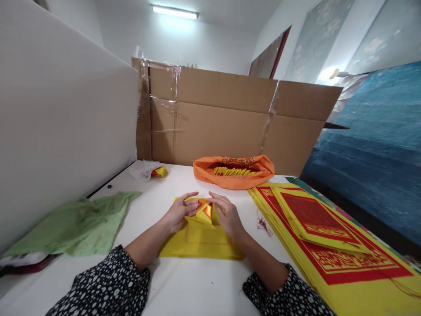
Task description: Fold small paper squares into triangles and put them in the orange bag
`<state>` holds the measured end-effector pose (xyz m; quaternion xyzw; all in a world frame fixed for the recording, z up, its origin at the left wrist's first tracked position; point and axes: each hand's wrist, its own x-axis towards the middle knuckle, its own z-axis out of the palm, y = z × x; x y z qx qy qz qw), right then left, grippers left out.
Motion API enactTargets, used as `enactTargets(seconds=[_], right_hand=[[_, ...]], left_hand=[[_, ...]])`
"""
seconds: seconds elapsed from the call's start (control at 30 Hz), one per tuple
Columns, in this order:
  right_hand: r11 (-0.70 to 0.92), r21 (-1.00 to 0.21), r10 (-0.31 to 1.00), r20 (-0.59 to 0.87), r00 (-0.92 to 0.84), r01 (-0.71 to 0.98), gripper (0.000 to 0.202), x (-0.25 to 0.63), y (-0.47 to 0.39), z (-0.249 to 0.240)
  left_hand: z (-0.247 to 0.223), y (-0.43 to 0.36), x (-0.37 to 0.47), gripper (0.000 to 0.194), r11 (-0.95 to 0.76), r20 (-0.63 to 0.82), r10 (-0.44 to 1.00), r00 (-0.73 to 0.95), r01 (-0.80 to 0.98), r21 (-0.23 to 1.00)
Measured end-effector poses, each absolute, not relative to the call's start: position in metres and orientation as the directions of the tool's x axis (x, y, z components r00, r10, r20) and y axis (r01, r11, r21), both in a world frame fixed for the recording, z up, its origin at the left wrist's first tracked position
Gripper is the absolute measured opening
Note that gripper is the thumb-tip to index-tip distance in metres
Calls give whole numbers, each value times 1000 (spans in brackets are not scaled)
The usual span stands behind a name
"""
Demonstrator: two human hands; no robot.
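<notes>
Dotted black-and-white sleeves lead to two hands over a white desk (184, 287). Fingers of the left hand (178, 213) and right hand (227, 216) curl lightly round a folded yellow paper (203, 216) with shiny orange foil, between them above a flat yellow sheet (207, 245). Beyond sits an orange bag (213, 178); printed red-and-yellow papers (358, 259) lie right.

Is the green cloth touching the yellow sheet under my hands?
Apart. The head view shows bare white table between the right edge of the green cloth and the yellow sheet.
</notes>
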<state>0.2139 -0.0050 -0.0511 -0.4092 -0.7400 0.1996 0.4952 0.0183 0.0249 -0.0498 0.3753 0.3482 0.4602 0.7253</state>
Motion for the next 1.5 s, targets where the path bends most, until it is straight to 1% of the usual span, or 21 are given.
enactTargets(seconds=[0.1,0.2,0.27,0.3,0.37,0.43,0.57,0.63,0.73,0.83,0.93,1.1,1.2,1.27,1.37,1.43,1.5], right_hand=[[559,-737,824,543,-159,381,34,207,-12,-49],[567,-727,823,520,-228,388,34,202,-18,-50],[591,-701,807,523,-275,399,33,199,-18,-53],[598,-693,801,531,-276,402,28,198,-17,-55],[592,-700,805,541,-243,399,21,198,-15,-58],[577,-721,815,536,-220,383,20,198,-13,-60],[574,-731,819,522,-239,369,12,198,-13,-61],[574,-720,815,548,-187,389,12,198,-14,-61],[547,-710,803,595,-39,444,18,197,-14,-60],[494,-720,798,599,76,488,24,196,-11,-59],[472,-725,812,580,73,502,26,198,-9,-59],[516,-709,843,521,-135,480,17,202,-6,-63],[516,-694,847,500,-180,502,11,204,-2,-69],[497,-704,854,501,-142,506,17,205,0,-72],[462,-745,878,462,-128,481,34,206,-2,-69],[456,-768,889,416,-192,449,36,207,-6,-60],[473,-785,877,376,-299,400,31,207,-7,-49]], left_hand=[[-50,29,19,46,190,-140,979,146,-431,882],[-47,30,18,44,147,-136,989,57,-423,894],[-47,30,17,44,148,-128,989,74,-420,895],[-47,29,17,44,166,-134,985,107,-417,893],[-47,28,17,41,226,-162,969,188,-396,890],[-48,27,18,35,274,-194,950,246,-357,893],[-47,27,19,22,287,-228,949,218,-303,909],[-47,27,18,15,309,-249,944,215,-321,895],[-49,29,16,11,340,-264,935,237,-386,858],[-50,30,16,8,340,-255,935,248,-414,845],[-48,29,17,12,306,-214,941,260,-389,869],[-44,23,22,31,178,-112,958,266,-242,954],[-46,20,25,38,78,-38,953,299,-122,989],[-48,18,27,39,9,15,943,331,-71,997],[-49,17,28,41,-54,65,932,356,-40,998],[-47,18,26,46,-91,94,922,376,-27,996],[-43,23,20,58,-114,111,907,407,-17,993]])
